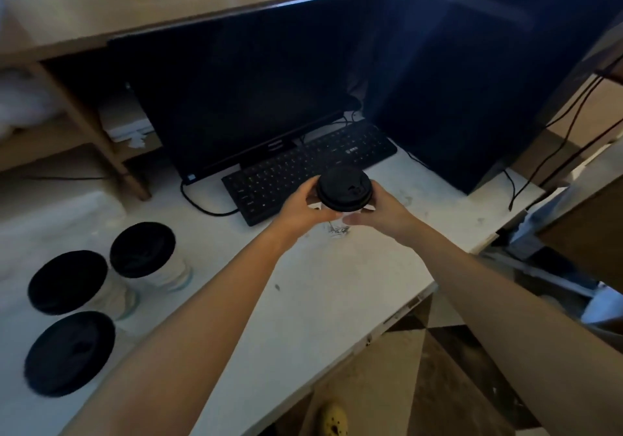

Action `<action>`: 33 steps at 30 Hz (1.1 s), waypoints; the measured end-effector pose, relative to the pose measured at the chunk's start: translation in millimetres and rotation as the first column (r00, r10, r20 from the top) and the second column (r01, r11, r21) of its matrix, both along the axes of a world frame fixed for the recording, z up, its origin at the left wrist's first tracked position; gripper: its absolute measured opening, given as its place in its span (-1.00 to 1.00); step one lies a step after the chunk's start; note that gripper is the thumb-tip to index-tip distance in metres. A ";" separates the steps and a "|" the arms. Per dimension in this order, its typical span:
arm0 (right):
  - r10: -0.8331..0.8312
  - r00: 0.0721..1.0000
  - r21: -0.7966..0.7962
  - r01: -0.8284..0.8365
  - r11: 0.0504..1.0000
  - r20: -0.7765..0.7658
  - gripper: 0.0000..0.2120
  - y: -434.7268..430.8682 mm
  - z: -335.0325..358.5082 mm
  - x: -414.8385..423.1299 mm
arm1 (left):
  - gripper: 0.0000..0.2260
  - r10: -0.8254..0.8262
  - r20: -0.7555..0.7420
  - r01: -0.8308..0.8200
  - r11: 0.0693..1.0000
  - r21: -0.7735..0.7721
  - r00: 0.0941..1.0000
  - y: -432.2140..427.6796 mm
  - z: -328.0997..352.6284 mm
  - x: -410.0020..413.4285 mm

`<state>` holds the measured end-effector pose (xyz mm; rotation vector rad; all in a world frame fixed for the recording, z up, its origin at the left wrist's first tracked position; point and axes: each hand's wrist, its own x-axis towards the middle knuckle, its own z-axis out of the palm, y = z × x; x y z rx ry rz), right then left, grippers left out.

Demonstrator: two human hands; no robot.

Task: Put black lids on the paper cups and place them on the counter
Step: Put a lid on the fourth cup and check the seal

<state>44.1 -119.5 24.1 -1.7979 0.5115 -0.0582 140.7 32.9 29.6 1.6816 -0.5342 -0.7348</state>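
Note:
A white paper cup [337,228] with a black lid [344,187] on top is held above the white desk [303,294], just in front of the keyboard. My left hand [303,208] grips its left side and my right hand [381,211] grips its right side, thumbs meeting under the lid. Most of the cup's wall is hidden by my fingers. Three more lidded paper cups stand at the desk's left: one [143,250] farther back, one [67,282] in the middle and one [69,353] nearest me.
A black keyboard [303,165] and a dark monitor [242,98] stand behind the held cup. A black computer tower [472,98] is at the right with cables. The raised wooden counter [151,7] runs across the back. The desk's front edge is at lower right.

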 end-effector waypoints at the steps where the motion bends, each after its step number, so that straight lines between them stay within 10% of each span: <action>1: 0.013 1.000 -0.003 -0.013 1.000 0.004 -0.30 12.6 4.0 3.4 | -0.38 0.021 -0.005 -0.021 1.000 -0.009 1.000 13.6 2.6 0.3; 16: 0.240 0.971 0.077 -0.239 0.968 -0.007 -0.27 212.5 1.7 15.7 | -0.40 0.259 -0.011 -0.259 0.963 -0.078 0.966 221.9 -8.9 -27.6; 33: 0.231 0.963 0.133 -0.213 0.968 -0.138 -0.32 248.5 -23.4 -3.2 | -0.47 0.378 -0.149 -0.389 0.919 -0.059 0.914 256.3 -36.2 -55.8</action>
